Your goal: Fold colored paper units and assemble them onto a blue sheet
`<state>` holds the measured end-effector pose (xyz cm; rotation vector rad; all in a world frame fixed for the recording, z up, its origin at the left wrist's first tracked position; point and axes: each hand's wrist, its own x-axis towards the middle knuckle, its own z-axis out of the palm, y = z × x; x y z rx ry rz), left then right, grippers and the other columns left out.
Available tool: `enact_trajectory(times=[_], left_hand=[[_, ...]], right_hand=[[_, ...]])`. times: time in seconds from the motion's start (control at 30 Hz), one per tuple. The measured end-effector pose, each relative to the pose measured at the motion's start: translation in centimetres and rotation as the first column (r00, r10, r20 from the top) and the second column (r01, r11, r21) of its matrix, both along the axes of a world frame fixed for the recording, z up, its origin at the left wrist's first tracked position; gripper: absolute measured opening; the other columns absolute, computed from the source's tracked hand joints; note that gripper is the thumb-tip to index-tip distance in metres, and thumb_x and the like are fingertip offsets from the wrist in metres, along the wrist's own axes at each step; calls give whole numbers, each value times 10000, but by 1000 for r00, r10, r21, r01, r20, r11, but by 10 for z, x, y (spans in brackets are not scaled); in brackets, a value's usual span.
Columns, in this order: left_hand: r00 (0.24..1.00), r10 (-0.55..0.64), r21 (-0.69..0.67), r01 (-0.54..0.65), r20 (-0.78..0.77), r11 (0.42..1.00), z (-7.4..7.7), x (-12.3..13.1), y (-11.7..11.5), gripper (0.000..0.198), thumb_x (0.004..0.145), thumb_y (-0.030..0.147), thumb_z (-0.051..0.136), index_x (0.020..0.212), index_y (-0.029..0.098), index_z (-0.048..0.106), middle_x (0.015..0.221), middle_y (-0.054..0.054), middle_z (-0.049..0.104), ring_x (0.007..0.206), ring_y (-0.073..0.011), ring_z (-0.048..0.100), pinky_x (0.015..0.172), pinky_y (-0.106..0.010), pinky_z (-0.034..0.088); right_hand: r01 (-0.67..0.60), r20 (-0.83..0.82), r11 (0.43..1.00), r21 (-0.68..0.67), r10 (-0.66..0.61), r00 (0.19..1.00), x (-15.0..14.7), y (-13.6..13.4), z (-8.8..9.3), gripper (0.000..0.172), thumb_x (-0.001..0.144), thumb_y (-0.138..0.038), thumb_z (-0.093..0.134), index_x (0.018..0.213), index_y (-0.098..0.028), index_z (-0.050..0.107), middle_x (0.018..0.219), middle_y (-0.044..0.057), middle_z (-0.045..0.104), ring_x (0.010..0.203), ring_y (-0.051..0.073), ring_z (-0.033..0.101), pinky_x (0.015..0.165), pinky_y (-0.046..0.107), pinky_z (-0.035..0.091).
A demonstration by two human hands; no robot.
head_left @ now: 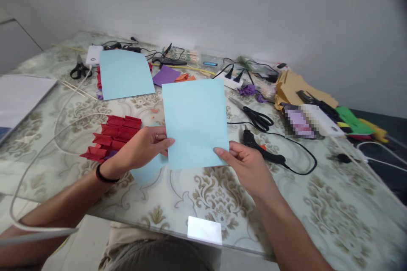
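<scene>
A light blue paper sheet (195, 123) is held up over the patterned table (222, 203), tilted toward the camera. My left hand (148, 146) pinches its left edge between thumb and fingers. At the lower right corner, my right hand (243, 161) grips the same sheet, thumb in front. Another light blue piece (149, 172) lies on the table, partly under my left hand. Folded red paper pieces (111, 133) sit just beyond my left wrist.
Behind lies another blue sheet (125, 74), near a purple paper (165, 75) and a power strip (230, 79). Scissors (257, 117) and a corded glue gun (260, 148) are at the right, with brown paper (299, 89) farther back. A white cable loops at the left.
</scene>
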<state>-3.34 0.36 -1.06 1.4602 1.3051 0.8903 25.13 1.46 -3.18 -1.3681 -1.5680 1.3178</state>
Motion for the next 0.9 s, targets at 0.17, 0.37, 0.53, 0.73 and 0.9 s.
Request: enact_trajectory(times=[0.17,0.37,0.53,0.73,0.9], left_hand=[[999,-6,-6,6,47,1000,1,2,0,258,898,370,702,746,166,662,687,-11,706,704,-192,710,644,-300,603],[997,-49,-88,54,66,995,1,2,0,256,907,394,676,800,163,702,723,-12,717,695,-170,698,668,-276,591],[996,-28,-110,38,85,993,1,1,0,312,922,438,659,780,165,709,748,-23,738,691,-173,701,669,-280,602],[994,-104,-79,102,-23,992,-3,2,-2,333,954,469,607,808,177,671,759,-27,724,741,-207,712,705,-324,614],[980,-47,21,52,-195,998,1,1,0,407,931,460,628,641,195,519,572,44,502,585,-146,590,597,-261,552]], right_hand=[[-42,-42,998,-45,41,998,-2,-2,1,438,845,-625,762,833,-191,707,661,10,627,621,175,546,548,273,410],[21,-66,999,-26,-23,998,-1,0,-3,442,876,-618,730,816,-181,697,648,1,602,578,145,495,515,254,375],[19,-95,999,-31,-21,995,-5,-1,-1,413,871,-592,742,811,-186,693,645,2,611,586,150,517,528,256,403],[8,-153,999,-54,-16,988,-9,0,6,445,835,-617,765,905,-181,706,673,-2,631,609,152,538,543,255,414],[22,-97,999,-30,-25,995,-7,2,6,495,833,-670,739,755,-191,643,614,-9,568,617,157,510,536,262,382]])
